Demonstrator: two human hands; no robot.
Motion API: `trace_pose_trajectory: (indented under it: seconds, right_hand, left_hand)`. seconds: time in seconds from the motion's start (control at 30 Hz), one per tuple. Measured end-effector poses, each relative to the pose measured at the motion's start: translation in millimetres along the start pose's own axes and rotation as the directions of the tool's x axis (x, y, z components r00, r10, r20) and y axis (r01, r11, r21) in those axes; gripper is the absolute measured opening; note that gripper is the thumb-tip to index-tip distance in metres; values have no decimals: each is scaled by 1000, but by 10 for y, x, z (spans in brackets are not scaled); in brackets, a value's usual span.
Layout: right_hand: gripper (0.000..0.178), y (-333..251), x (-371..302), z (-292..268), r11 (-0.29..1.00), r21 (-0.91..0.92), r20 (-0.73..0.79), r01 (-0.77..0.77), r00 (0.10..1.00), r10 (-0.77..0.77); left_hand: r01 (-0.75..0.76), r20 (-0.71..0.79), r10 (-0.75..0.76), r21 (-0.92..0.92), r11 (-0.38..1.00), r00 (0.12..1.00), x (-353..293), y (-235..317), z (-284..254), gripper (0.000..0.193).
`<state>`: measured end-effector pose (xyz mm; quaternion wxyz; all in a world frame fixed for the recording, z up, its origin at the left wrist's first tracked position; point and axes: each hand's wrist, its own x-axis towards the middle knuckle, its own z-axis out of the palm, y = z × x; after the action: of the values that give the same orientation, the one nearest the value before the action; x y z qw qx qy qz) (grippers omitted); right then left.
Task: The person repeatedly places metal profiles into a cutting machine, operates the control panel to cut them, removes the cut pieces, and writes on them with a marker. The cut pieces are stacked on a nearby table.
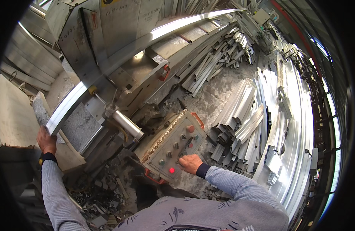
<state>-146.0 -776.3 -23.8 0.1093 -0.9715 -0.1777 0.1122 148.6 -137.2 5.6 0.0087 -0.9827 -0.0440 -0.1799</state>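
My left hand (pixel 46 140) is closed round the near end of a long, shiny aluminium profile (pixel 67 103). The profile runs under the big metal housing of a cutting machine (pixel 108 34) and on along its bed to the far side. A pneumatic cylinder (pixel 125 124) with a yellow-tipped rod points at the profile beside the housing. Over the lower right of a control box (pixel 172 144), my right hand (pixel 191 164) has its fingers curled at the panel face. What the fingertips grip there is hidden. A red button (pixel 171 170) glows just left of them.
Stacks of aluminium profiles (pixel 239 115) lie on the floor at right, with more bundles (pixel 220 57) farther off. Small offcuts (pixel 98 200) are heaped at lower left. Orange handles (pixel 198 120) stick out from the control box. A pale box-like block (pixel 15 115) stands at far left.
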Motion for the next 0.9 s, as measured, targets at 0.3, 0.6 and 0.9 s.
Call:
trace_pose_trajectory:
  seconds: [0.3, 0.6, 0.9]
  right_hand:
    - [26, -107, -53, 108, 990, 65, -111, -124, 985, 131]
    - [30, -282, -169, 243, 845, 299, -42, -443, 879, 475]
    - [35, -1, -777, 435, 842, 250, 316, -478, 862, 396]
  left_hand:
    - [-6, 1, 6, -17, 1000, 1000, 1, 27, -41, 49]
    - [89, -54, -85, 65, 994, 995, -19, 135, -1, 61]
    - [188, 110, -192, 46, 981, 975, -745, 858, -463, 89]
